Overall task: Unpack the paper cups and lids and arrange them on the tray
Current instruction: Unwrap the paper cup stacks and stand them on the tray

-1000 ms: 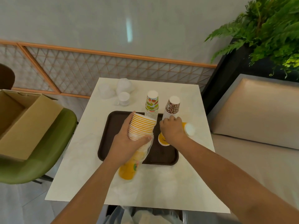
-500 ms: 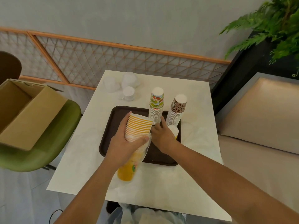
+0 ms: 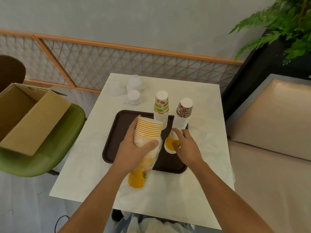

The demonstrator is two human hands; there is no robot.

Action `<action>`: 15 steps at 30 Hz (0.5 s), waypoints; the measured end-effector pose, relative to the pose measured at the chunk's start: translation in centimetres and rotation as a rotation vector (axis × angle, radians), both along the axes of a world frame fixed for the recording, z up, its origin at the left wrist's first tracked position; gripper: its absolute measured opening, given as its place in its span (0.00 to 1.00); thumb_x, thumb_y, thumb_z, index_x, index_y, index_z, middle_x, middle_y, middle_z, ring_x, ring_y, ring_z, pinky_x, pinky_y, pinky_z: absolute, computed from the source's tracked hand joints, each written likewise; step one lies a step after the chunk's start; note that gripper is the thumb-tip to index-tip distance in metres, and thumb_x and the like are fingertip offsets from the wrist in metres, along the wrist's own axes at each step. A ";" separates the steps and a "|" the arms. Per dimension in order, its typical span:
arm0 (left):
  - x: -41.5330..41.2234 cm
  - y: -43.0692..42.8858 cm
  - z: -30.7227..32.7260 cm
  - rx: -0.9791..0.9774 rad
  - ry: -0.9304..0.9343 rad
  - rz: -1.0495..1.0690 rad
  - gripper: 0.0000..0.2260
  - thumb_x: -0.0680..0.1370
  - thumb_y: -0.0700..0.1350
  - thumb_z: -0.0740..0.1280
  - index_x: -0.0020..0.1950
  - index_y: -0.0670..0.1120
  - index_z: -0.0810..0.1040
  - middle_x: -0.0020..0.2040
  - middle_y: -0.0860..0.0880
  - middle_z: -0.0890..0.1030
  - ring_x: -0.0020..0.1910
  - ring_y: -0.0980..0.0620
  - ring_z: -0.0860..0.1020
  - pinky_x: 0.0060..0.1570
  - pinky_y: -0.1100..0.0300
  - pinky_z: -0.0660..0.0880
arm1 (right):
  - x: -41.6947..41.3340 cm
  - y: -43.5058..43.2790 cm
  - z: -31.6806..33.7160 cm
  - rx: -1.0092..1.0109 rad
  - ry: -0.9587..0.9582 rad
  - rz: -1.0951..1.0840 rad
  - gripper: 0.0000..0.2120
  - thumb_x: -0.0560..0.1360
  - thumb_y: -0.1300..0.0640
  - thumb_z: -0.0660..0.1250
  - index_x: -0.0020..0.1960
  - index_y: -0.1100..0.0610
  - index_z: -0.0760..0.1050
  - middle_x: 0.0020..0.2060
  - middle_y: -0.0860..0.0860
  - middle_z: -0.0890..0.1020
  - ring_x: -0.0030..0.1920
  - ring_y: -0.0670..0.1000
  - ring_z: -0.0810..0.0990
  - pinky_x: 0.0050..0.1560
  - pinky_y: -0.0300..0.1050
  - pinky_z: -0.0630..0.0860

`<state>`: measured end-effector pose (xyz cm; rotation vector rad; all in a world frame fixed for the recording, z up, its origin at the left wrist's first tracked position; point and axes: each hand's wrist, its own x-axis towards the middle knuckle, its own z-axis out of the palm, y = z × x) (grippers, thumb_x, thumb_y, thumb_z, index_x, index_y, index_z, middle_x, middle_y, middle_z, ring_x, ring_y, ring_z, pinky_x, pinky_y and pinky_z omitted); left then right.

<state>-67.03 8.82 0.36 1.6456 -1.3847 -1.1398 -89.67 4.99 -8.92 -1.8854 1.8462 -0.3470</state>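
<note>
The long stack of yellow-striped paper cups lies tilted above the tray's middle, open mouths toward 12 o'clock and its orange bottom end out over the desk at 6 o'clock. A clear plastic sleeve hangs loosely round its lower half. The left hand grips the stack about the middle, fingers behind and thumb across the front.

Just beside it at 3 o'clock, the right hand pinches a single yellow cup, base uppermost and wide rim toward the tray. Whether that rim touches the tray cannot be told.

The dark brown tray sits on the pale desk. It carries two upside-down stacks along its far edge: a fruit-print stack at 12 o'clock and a leopard-print stack at the 1 o'clock corner, near each other but apart.

Off the tray at 11 o'clock, white lids lie on the desk in small piles, some in clear wrap.

At 9 o'clock an open cardboard box rests on a green chair; its inside shows nothing. A fern hangs in at 2 o'clock.
</note>
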 end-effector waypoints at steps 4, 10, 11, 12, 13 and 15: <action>-0.8 0.0 0.2 0.006 -0.007 -0.007 0.40 0.73 0.58 0.78 0.78 0.71 0.59 0.59 0.76 0.75 0.59 0.72 0.76 0.51 0.70 0.73 | 0.0 -0.7 -0.8 0.004 0.005 -0.007 0.36 0.80 0.55 0.72 0.79 0.40 0.57 0.75 0.50 0.66 0.71 0.58 0.74 0.64 0.53 0.81; -1.6 -0.3 0.6 -0.007 -0.005 -0.003 0.40 0.72 0.60 0.77 0.78 0.69 0.59 0.60 0.74 0.75 0.58 0.70 0.77 0.49 0.71 0.73 | -0.3 -0.5 0.2 -0.054 0.039 0.039 0.36 0.78 0.55 0.74 0.78 0.42 0.59 0.77 0.52 0.63 0.74 0.59 0.68 0.67 0.58 0.77; -1.6 -0.3 0.6 -0.010 -0.002 -0.004 0.40 0.72 0.59 0.77 0.78 0.69 0.60 0.60 0.73 0.75 0.58 0.70 0.77 0.50 0.71 0.73 | -0.4 -0.2 0.8 -0.138 -0.031 0.026 0.34 0.77 0.55 0.75 0.78 0.44 0.62 0.76 0.51 0.63 0.74 0.58 0.66 0.69 0.57 0.76; -1.6 -0.4 0.6 -0.013 -0.001 -0.006 0.40 0.72 0.59 0.78 0.78 0.68 0.60 0.61 0.73 0.76 0.58 0.70 0.77 0.50 0.71 0.74 | -0.4 0.1 1.6 -0.237 -0.160 -0.010 0.32 0.76 0.56 0.75 0.76 0.47 0.66 0.75 0.52 0.64 0.74 0.57 0.66 0.70 0.56 0.74; -1.7 -0.5 0.6 -0.015 -0.003 -0.009 0.40 0.72 0.59 0.78 0.78 0.68 0.60 0.60 0.74 0.75 0.58 0.71 0.77 0.50 0.71 0.74 | -0.3 0.4 2.8 -0.330 -0.328 -0.060 0.30 0.75 0.58 0.74 0.74 0.48 0.69 0.73 0.51 0.66 0.73 0.55 0.66 0.70 0.53 0.73; -1.8 -0.5 0.8 -0.018 -0.012 -0.024 0.40 0.72 0.59 0.78 0.79 0.67 0.59 0.58 0.77 0.75 0.57 0.74 0.76 0.50 0.71 0.74 | 0.1 1.0 6.0 -0.394 -0.643 -0.104 0.26 0.75 0.57 0.71 0.71 0.48 0.71 0.70 0.47 0.69 0.72 0.49 0.69 0.70 0.47 0.72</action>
